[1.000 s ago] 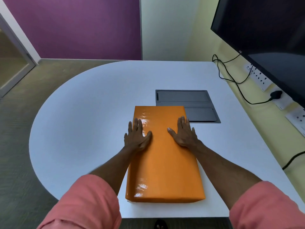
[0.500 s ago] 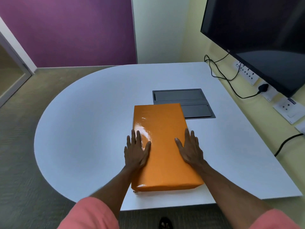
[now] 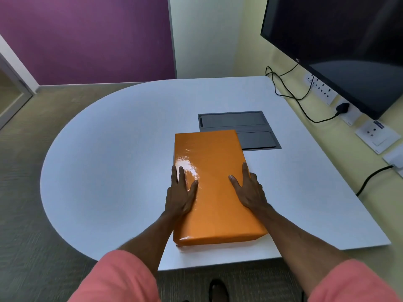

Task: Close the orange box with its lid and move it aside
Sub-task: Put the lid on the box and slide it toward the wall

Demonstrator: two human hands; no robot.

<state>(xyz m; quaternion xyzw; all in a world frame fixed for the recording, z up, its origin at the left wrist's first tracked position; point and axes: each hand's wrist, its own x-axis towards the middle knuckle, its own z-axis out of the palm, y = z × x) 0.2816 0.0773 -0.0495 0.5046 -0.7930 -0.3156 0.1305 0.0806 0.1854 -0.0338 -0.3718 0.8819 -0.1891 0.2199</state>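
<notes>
The glossy orange box (image 3: pixel 214 192) lies on the white table (image 3: pixel 113 171) in front of me with its lid on; I see no gap at the rim. My left hand (image 3: pixel 180 192) lies along the box's left edge, thumb on the lid and fingers straight at the side. On the opposite edge, my right hand (image 3: pixel 248 190) has its thumb on top and its fingers reaching over the right side. The box is held between both hands.
A dark grey flap panel (image 3: pixel 233 122) is set into the table just beyond the box, which partly covers it. A large black screen (image 3: pixel 340 44), wall sockets (image 3: pixel 320 90) and black cables (image 3: pixel 290 92) line the right side. The table's near edge (image 3: pixel 218 263) is close to me.
Both hands have slid outward from the top of the lid to the box's side edges. The view has drawn back and the box looks slightly turned.
</notes>
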